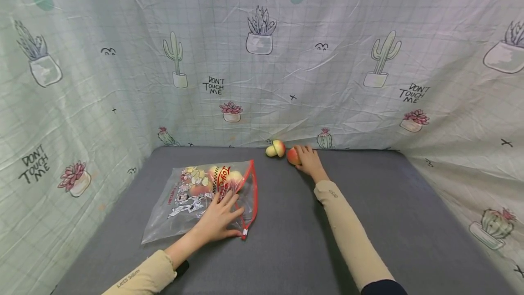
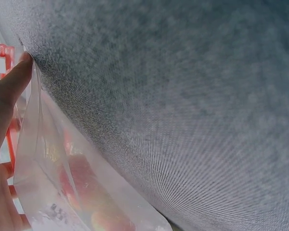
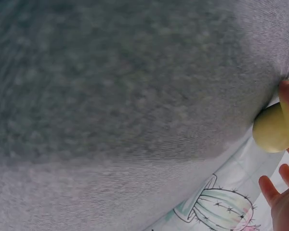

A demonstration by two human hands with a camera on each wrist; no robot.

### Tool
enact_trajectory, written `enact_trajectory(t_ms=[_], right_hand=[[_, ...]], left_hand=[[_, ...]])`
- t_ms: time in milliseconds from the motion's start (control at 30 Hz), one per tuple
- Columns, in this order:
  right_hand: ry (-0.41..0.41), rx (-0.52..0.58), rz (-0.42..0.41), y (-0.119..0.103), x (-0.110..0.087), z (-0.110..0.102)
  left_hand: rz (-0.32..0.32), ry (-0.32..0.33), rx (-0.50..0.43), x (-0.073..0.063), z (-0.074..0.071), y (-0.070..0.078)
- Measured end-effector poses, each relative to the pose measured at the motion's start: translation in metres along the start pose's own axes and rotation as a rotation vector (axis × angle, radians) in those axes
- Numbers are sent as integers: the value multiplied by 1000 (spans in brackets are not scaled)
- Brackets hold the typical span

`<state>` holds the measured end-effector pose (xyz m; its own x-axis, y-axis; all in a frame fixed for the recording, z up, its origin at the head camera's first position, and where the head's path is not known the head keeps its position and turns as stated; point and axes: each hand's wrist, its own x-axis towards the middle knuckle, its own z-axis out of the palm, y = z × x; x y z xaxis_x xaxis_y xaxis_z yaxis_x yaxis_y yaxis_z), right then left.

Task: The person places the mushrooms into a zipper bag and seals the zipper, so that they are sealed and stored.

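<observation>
A clear plastic zip bag [image 1: 163, 215] with a red zip edge and printed cartoon dogs lies at the left of the grey table, several red-and-yellow pieces inside. My left hand [image 1: 219, 217] rests on it with spread fingers; its thumb [image 2: 17, 79] is beside the white zip slider [image 2: 1, 65]. At the table's back, my right hand [image 1: 309, 160] grips a toy mushroom [image 1: 293, 156] with a red-orange cap. Its yellow stem [image 3: 272, 130] shows in the right wrist view, with the thumb above. Another toy mushroom [image 1: 276, 149] lies just left of that hand.
The grey table [image 1: 282, 240] ends at the back against a hanging cloth [image 1: 286, 117] printed with cacti. This cloth also lines both sides. A small black object [image 1: 182, 268] shows beneath the left wrist.
</observation>
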<state>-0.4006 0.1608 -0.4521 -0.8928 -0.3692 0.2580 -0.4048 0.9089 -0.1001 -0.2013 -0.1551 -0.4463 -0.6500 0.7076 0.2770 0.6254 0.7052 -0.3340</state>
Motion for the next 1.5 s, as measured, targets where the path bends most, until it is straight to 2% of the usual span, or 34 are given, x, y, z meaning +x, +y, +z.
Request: enact_trajectory(t_ms=[400, 867, 967, 1233, 1500], right_hand=[[-65, 5, -35, 2, -16, -4], [-44, -5, -162, 3, -39, -11], [-41, 13, -184, 2, -43, -12], [-46, 158, -230, -5, -51, -15], [-62, 130, -269, -17, -58, -18]], left_hand=[[10, 11, -11, -6, -1, -1], [16, 30, -1, -6, -1, 0], [16, 30, -2, -7, -1, 0], [14, 12, -13, -5, -2, 0], [15, 14, -27, -4, -3, 1]])
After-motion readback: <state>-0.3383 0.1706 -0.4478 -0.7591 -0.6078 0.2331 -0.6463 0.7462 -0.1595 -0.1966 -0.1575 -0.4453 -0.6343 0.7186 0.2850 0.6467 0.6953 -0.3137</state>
